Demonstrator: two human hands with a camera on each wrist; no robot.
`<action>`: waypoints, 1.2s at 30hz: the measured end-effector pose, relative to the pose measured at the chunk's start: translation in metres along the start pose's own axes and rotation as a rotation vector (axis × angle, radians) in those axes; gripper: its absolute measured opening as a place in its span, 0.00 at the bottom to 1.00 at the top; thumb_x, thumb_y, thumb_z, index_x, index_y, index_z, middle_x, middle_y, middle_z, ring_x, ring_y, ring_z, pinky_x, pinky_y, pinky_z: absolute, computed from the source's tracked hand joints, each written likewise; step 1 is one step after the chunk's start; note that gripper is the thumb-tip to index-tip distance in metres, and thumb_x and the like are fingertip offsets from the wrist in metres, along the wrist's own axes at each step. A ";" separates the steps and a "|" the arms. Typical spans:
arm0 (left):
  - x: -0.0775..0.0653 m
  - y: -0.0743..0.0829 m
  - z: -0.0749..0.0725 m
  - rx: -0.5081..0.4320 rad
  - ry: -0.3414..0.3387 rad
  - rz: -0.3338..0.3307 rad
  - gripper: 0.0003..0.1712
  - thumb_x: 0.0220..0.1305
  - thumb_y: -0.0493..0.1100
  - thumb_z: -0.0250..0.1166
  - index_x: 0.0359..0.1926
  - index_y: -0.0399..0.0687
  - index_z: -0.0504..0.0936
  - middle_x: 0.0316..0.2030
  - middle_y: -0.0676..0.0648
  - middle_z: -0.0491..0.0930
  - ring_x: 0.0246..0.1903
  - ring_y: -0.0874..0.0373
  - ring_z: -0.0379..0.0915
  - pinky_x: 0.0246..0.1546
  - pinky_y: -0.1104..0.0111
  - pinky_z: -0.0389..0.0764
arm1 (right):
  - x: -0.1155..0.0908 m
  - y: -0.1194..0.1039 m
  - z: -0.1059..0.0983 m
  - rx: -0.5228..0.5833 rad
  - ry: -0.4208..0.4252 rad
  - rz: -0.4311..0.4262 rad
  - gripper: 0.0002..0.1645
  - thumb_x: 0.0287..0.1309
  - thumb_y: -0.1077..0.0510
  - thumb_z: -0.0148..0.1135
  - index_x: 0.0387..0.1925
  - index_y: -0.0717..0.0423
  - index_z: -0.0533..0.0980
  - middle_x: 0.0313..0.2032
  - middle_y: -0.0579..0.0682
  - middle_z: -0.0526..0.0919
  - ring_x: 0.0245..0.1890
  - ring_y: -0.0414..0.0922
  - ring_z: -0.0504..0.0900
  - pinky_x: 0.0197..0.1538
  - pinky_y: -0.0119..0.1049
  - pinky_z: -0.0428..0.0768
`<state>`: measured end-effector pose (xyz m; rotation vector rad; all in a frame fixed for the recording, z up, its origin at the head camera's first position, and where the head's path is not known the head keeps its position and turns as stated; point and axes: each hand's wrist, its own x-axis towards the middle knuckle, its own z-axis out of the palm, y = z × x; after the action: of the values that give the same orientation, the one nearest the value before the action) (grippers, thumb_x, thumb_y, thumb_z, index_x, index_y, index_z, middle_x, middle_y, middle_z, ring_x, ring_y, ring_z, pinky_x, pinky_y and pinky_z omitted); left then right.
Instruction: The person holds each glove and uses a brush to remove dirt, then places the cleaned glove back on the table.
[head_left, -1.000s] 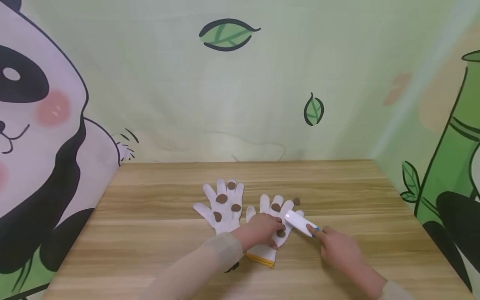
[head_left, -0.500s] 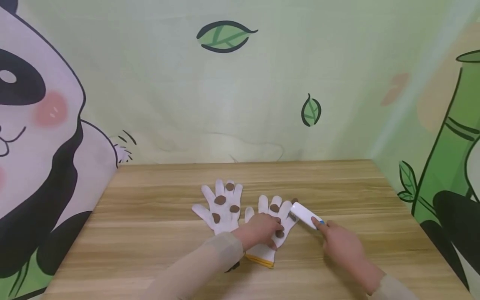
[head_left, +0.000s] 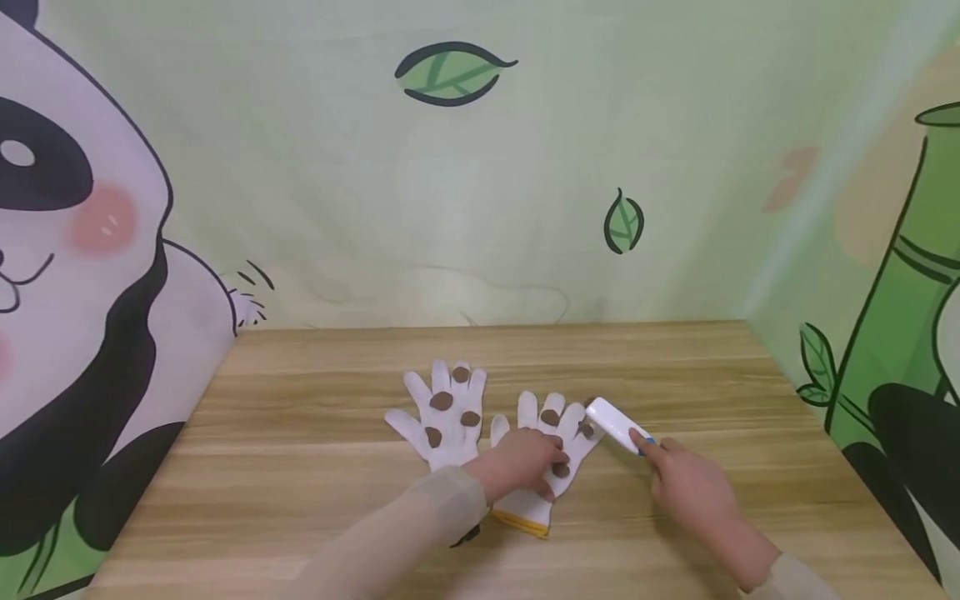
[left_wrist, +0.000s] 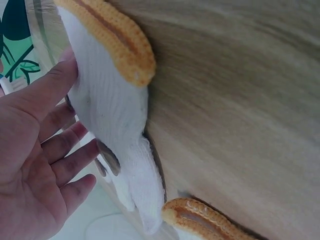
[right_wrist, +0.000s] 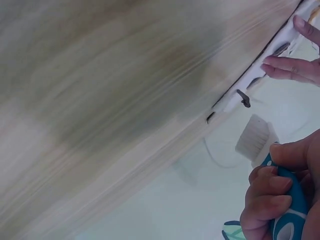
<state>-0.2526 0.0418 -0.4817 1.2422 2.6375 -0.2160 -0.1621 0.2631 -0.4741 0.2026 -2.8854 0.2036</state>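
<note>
My left hand [head_left: 521,460] rests on the nearer-right white knit glove [head_left: 527,500], which has a yellow cuff and brown patches. In the left wrist view its fingers [left_wrist: 70,165] are relaxed and touch the glove. My right hand [head_left: 693,492] grips a scrub brush [head_left: 615,425] with a white head and a blue handle [right_wrist: 295,202]. The brush's white bristles [right_wrist: 253,137] hang just above the glove's outer fingertips. A ragged brown patch [right_wrist: 243,98] sticks up from one glove finger. Another brown piece [right_wrist: 210,118] lies at the fingertip, mostly behind the brush in the head view.
A second white glove [head_left: 450,417] with brown patches lies flat to the left, partly behind my left forearm. Both gloves are on a wooden table [head_left: 300,467]. Behind the table's far edge stands a green backdrop [head_left: 337,167] painted with pandas, leaves and bamboo.
The brush has moved right, off the glove's fingers, and is now lifted slightly. The ragged brown patch under it has come into sight. My left hand has stayed in place.
</note>
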 end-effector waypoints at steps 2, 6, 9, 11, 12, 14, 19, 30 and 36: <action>0.000 0.000 0.000 0.002 0.002 -0.002 0.32 0.54 0.62 0.76 0.61 0.66 0.83 0.45 0.62 0.79 0.35 0.67 0.72 0.35 0.75 0.74 | 0.000 -0.002 0.000 -0.003 -0.014 -0.004 0.27 0.57 0.66 0.65 0.59 0.49 0.83 0.21 0.44 0.70 0.15 0.40 0.61 0.16 0.35 0.64; -0.001 -0.001 -0.002 0.008 0.002 -0.006 0.32 0.54 0.62 0.76 0.61 0.66 0.83 0.47 0.62 0.79 0.38 0.67 0.75 0.37 0.75 0.76 | 0.001 -0.008 0.004 -0.011 -0.068 -0.060 0.28 0.55 0.65 0.67 0.58 0.47 0.83 0.22 0.45 0.71 0.16 0.40 0.62 0.17 0.34 0.65; -0.001 -0.001 -0.004 0.008 -0.004 -0.009 0.34 0.54 0.62 0.76 0.63 0.67 0.82 0.49 0.62 0.79 0.40 0.67 0.77 0.38 0.75 0.77 | 0.003 -0.009 0.008 -0.004 -0.095 -0.074 0.28 0.55 0.66 0.66 0.59 0.49 0.83 0.22 0.46 0.72 0.16 0.39 0.62 0.17 0.33 0.64; -0.001 -0.001 -0.005 0.006 -0.007 -0.011 0.34 0.55 0.62 0.76 0.63 0.67 0.82 0.49 0.62 0.79 0.40 0.67 0.76 0.38 0.75 0.77 | 0.006 -0.007 0.010 0.000 -0.087 -0.057 0.27 0.56 0.66 0.65 0.59 0.49 0.83 0.22 0.46 0.73 0.16 0.39 0.62 0.16 0.33 0.64; -0.001 0.000 -0.004 0.005 -0.008 -0.010 0.34 0.55 0.62 0.76 0.63 0.67 0.82 0.47 0.62 0.79 0.40 0.67 0.76 0.38 0.75 0.76 | 0.007 -0.004 0.011 0.004 -0.082 -0.047 0.27 0.57 0.66 0.64 0.59 0.50 0.83 0.22 0.47 0.73 0.16 0.40 0.62 0.16 0.34 0.64; -0.002 0.000 -0.003 0.008 -0.009 -0.010 0.33 0.55 0.62 0.76 0.63 0.67 0.82 0.46 0.62 0.79 0.38 0.68 0.75 0.36 0.75 0.75 | 0.011 0.002 0.011 0.009 -0.074 -0.029 0.27 0.57 0.66 0.63 0.59 0.52 0.82 0.23 0.48 0.76 0.16 0.40 0.63 0.16 0.35 0.66; -0.003 0.000 0.000 0.004 -0.006 -0.001 0.33 0.54 0.62 0.76 0.62 0.67 0.82 0.45 0.62 0.78 0.37 0.68 0.74 0.34 0.75 0.74 | 0.014 0.016 0.005 0.020 -0.048 0.030 0.26 0.60 0.66 0.60 0.60 0.55 0.81 0.24 0.52 0.80 0.17 0.42 0.67 0.17 0.40 0.70; -0.002 -0.002 -0.001 0.025 -0.009 -0.013 0.34 0.55 0.63 0.75 0.64 0.67 0.81 0.50 0.62 0.79 0.40 0.66 0.76 0.37 0.74 0.77 | 0.014 -0.012 0.007 0.020 -0.167 -0.072 0.25 0.60 0.64 0.64 0.60 0.49 0.82 0.22 0.44 0.72 0.17 0.38 0.63 0.18 0.30 0.64; -0.002 0.001 -0.001 0.022 -0.008 -0.016 0.33 0.54 0.63 0.76 0.62 0.69 0.82 0.45 0.63 0.78 0.37 0.67 0.74 0.35 0.75 0.75 | 0.021 0.003 0.019 0.053 -0.108 -0.025 0.26 0.58 0.66 0.62 0.58 0.52 0.83 0.23 0.50 0.78 0.17 0.40 0.64 0.17 0.34 0.66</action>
<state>-0.2506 0.0413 -0.4799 1.2246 2.6465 -0.2527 -0.1873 0.2605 -0.4879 0.2663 -2.9853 0.2723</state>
